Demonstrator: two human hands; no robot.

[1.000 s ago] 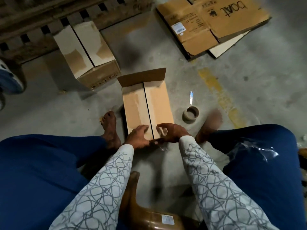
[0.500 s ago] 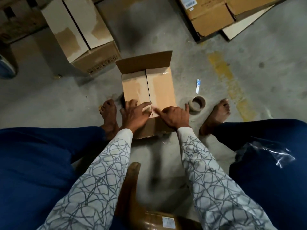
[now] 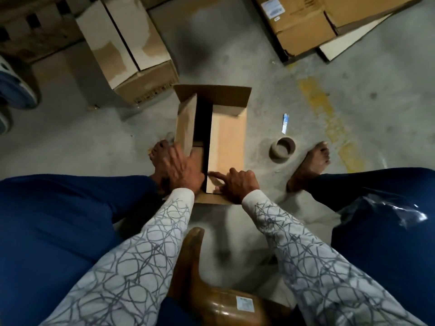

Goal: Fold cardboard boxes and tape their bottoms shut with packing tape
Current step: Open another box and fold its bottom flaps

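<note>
Folding step: small brown cardboard box (image 3: 228,137), 1 flap raised at the fingertips of the left hand (image 3: 181,170), grip unclear; right hand (image 3: 239,184) presses the other flap with a straight forefinger. Next, likely: brown tape roll (image 3: 282,150), right of fingers.

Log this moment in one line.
box: left flap tilted up, right flap flat | left hand: on left flap | right hand: index finger presses right flap | tape roll: on floor, untouched
</note>
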